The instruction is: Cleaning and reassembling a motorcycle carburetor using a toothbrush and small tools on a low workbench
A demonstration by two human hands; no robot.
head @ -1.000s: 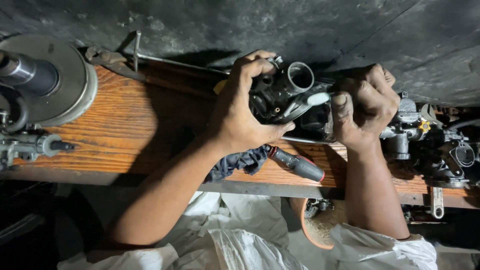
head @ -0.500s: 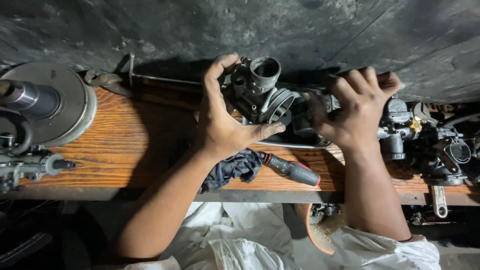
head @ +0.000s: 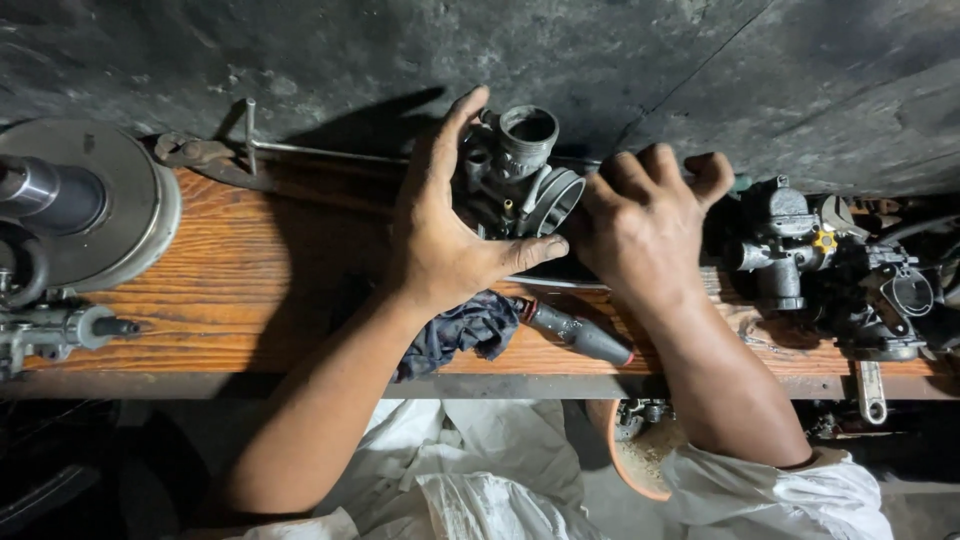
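We see the left hand (head: 440, 235) wrapped around a grey metal carburetor (head: 520, 175), thumb under it and fingers up its far side, holding it on the wooden bench (head: 240, 290). The right hand (head: 640, 225) rests just beside the carburetor, fingers curled over dark parts; whether it grips anything we cannot tell. A dark rag (head: 465, 330) and a screwdriver (head: 580, 335) lie just below the hands. More carburetors (head: 830, 260) sit right of the right hand.

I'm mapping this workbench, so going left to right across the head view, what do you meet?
Round metal disc → left hand → grey carburetor → right hand → second carburetor → wrench.
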